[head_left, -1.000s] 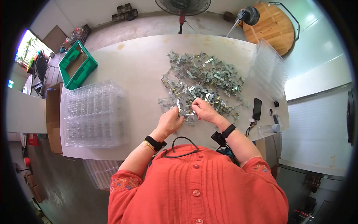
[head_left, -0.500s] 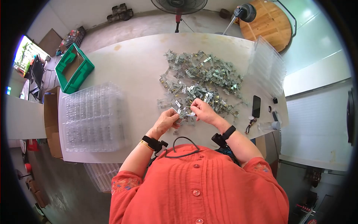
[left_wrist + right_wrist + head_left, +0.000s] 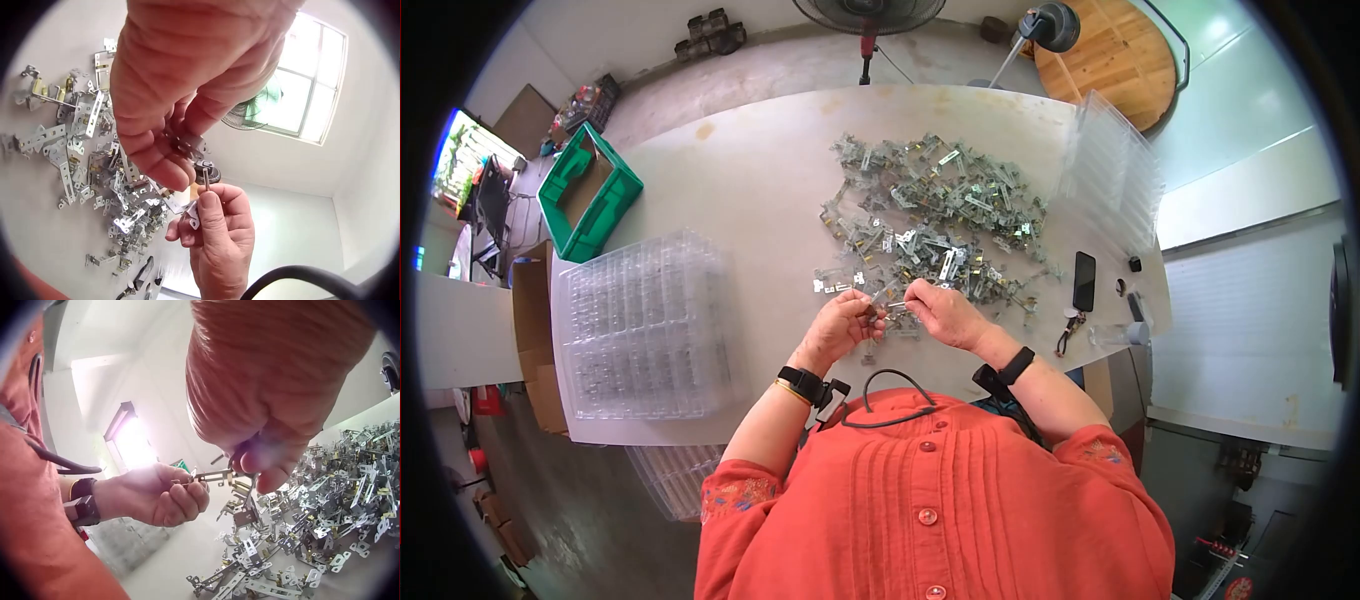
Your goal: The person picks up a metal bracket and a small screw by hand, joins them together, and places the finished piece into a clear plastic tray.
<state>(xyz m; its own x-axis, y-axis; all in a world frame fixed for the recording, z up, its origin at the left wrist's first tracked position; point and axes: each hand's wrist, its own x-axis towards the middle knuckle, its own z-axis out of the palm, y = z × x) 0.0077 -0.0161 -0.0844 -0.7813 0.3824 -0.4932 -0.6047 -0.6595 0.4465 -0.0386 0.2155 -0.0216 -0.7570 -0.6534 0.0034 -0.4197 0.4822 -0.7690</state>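
My left hand (image 3: 838,327) grips a small slotted metal bracket (image 3: 215,477) at the table's near side, its fingers curled round one end. Close by on the right, my right hand (image 3: 948,316) has thumb and fingers pinched together. In the left wrist view a thin metal pin (image 3: 207,178) sticks up past its thumb, and a flat plate with holes (image 3: 194,215) shows beside its fingers. The bracket stretches from one hand to the other in the right wrist view. Just beyond both hands spreads a pile of similar metal brackets (image 3: 940,190), some with brass-coloured parts.
Stacked clear plastic trays (image 3: 645,330) stand at the left, beside a green crate (image 3: 605,215). More clear trays (image 3: 1112,175) lean at the right edge. A phone (image 3: 1084,281), a clear bottle (image 3: 1112,334) and small items lie at the right.
My right hand has come nearer and turned, bringing its fingers close to the left hand. My left hand has rotated with the bracket. The head view has shifted slightly.
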